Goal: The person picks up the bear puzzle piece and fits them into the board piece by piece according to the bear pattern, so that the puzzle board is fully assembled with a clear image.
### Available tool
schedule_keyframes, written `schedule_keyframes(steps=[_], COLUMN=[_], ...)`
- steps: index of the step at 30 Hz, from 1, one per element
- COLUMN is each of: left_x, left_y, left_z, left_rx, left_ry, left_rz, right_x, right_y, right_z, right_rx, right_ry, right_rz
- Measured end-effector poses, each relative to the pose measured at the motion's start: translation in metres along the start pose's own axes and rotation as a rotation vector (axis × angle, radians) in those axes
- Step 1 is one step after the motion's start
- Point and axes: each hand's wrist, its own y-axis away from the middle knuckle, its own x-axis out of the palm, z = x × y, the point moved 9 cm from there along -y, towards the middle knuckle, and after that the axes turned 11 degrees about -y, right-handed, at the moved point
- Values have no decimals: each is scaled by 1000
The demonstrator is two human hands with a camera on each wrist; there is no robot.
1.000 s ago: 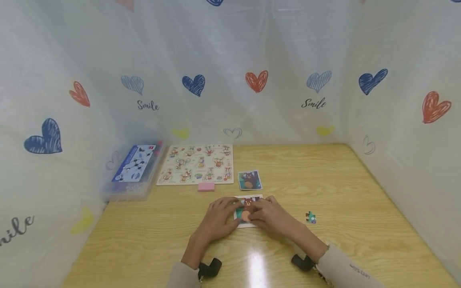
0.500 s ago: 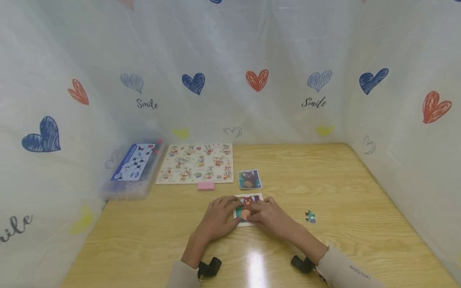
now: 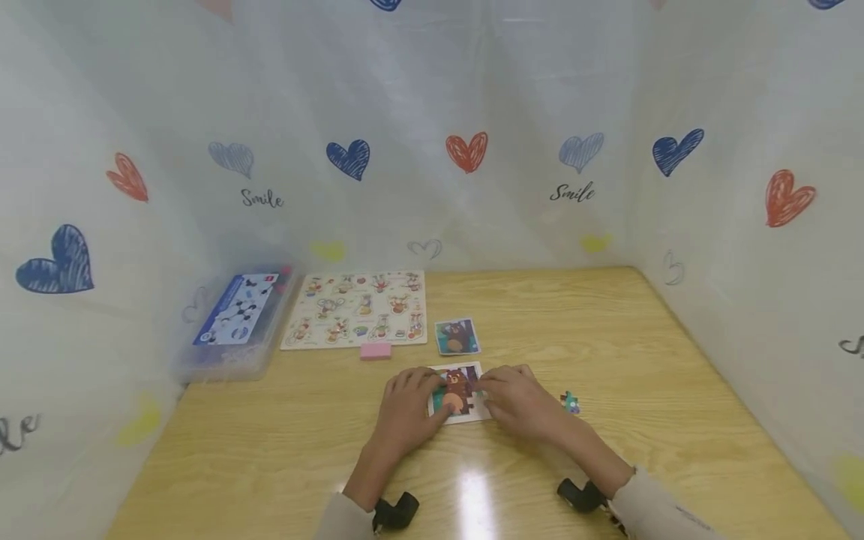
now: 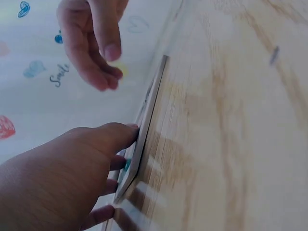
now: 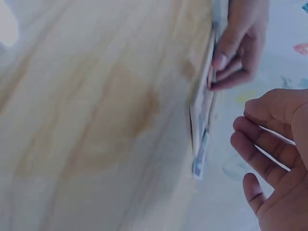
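A small bear jigsaw puzzle [image 3: 456,397] lies in its white frame on the wooden table. A pale bare patch shows at its lower right. My left hand [image 3: 406,409] holds the puzzle's left side, thumb near the front and fingers toward the back. My right hand [image 3: 516,397] hovers at the right edge; in the right wrist view it is raised off the puzzle, fingers loosely bent, and I see nothing in them. To its right lies a loose teal puzzle piece [image 3: 570,403], partly behind the hand.
A bear picture card [image 3: 457,337] lies behind the puzzle. Farther left are a pink block [image 3: 375,352], a board with animal figures [image 3: 358,309] and a clear plastic box [image 3: 236,322] with a blue label. A sheet printed with hearts [image 3: 405,202] walls the table.
My right hand has drawn back to the right from the puzzle's middle, uncovering the bare patch. The left hand keeps its hold. The head view has shifted slightly.
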Motion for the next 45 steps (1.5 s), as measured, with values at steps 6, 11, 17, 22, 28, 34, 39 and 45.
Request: schedule_keyframes(steps=[6,11,17,22,28,34,39,45], left_x=[-3,-3,0,-3,-4,-3,-4,-4], left_y=[-1,0,-1,-2,-1,-2,-1,0], left_z=[1,0,2,1,0,1,2,1], left_rx=[-4,5,-9,-11,-21,-23,-25,-18], left_ry=[35,51,49,56,64,65,74,81], left_rz=[-14,-20,-9,-31,-28,-26,-25,-32], right_x=[-33,-48,-54,-54,-55,-58,-58,-56], right_y=[18,37,60,72,84,93,97,98], right_z=[-13,-32,-52,-67,-79,-84,-86,-90], right_rx=[26,64,78,121,193,224,238,264], right_ry=[-28,6,39,104,126,82,79,52], right_rz=[-108,-110,-117,-91,-61,-51,-38,-25])
